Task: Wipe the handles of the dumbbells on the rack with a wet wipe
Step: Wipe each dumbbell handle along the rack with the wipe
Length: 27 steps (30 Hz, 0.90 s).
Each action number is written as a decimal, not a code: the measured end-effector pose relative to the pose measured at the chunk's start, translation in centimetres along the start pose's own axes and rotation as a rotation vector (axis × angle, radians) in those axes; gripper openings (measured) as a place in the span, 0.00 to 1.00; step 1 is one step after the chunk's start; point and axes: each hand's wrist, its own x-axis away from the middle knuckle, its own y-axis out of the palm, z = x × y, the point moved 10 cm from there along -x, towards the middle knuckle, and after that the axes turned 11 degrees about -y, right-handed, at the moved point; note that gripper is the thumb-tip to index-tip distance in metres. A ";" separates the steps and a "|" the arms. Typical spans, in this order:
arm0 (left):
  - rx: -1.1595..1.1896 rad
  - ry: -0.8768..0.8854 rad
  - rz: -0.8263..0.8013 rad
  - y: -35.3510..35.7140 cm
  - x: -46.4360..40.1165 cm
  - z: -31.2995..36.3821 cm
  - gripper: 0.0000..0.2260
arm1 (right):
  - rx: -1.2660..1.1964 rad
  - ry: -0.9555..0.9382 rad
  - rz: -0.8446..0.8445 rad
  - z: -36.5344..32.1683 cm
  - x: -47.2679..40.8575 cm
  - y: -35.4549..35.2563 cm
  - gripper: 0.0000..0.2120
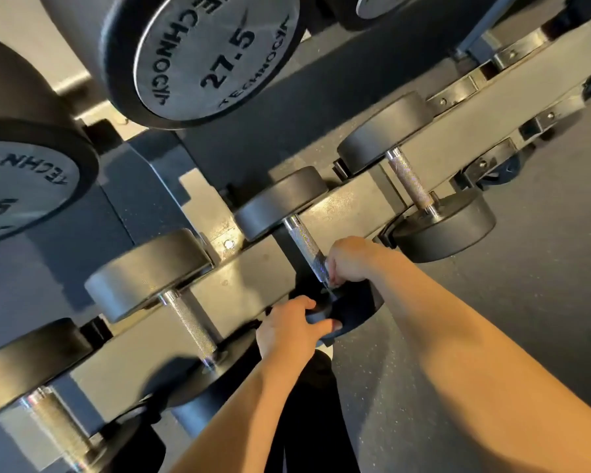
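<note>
Dark speckled gym floor (492,319) fills the right side, and across it slants the grey dumbbell rack (253,278), its lower shelf running from bottom left up to top right. Above hang the big ones: a heavy dumbbell (205,52) whose end plate reads 27.5, and another large plate (17,189) at the left edge. Down on the lower shelf sits a row of smaller dumbbells, each with a knurled steel handle. The middle dumbbell (280,203) is the one getting attention. Left hand (289,331) has its fingers and thumb curled over the rim of that dumbbell's near head (348,315), gripping it. Right hand (350,261) is closed in a fist round the lower end of the handle (306,244), just above that near head (a sliver of something pale shows under the fingers, though whether it is the wipe I cannot tell). Neighbouring dumbbells (413,175) (185,315) lie untouched either side.
</note>
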 end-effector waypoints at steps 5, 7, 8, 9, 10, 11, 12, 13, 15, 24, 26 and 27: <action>0.183 -0.082 -0.005 0.9 0.5 -1.2 0.24 | -0.099 0.105 -0.072 2.2 -1.4 0.5 0.17; 0.256 -0.104 -0.026 1.4 0.4 -1.4 0.24 | -0.063 0.147 -0.112 2.9 -1.9 0.6 0.17; 0.275 -0.106 -0.038 1.5 0.4 -1.4 0.24 | -0.062 0.175 -0.132 3.2 -1.9 0.7 0.17; 0.281 -0.099 -0.050 1.6 0.3 -1.3 0.24 | -0.062 0.193 -0.156 3.4 -2.0 0.8 0.15; 0.273 -0.087 -0.060 1.6 0.3 -1.1 0.24 | -0.064 0.198 -0.177 3.5 -2.1 0.9 0.15; 0.258 -0.076 -0.064 1.5 0.3 -0.9 0.24 | -0.059 0.202 -0.198 3.5 -2.0 0.9 0.14; 0.243 -0.070 -0.069 1.4 0.3 -0.8 0.24 | -0.058 0.209 -0.206 3.6 -2.1 0.9 0.13; 0.235 -0.066 -0.075 1.3 0.2 -0.7 0.24 | -0.066 0.223 -0.206 3.7 -2.1 0.9 0.12; 0.229 -0.070 -0.093 1.3 0.3 -0.6 0.26 | -0.077 0.244 -0.177 3.8 -2.4 1.0 0.10; 0.152 -0.074 -0.103 0.8 0.1 -0.5 0.23 | -0.010 0.206 -0.017 2.6 -1.9 0.6 0.05; 0.086 -0.009 -0.028 -0.2 0.6 -0.8 0.22 | 0.020 0.176 -0.015 2.3 -0.9 0.5 0.06; 0.051 0.025 0.041 -1.2 0.8 -1.3 0.21 | 0.029 0.153 -0.014 1.9 -0.3 0.4 0.06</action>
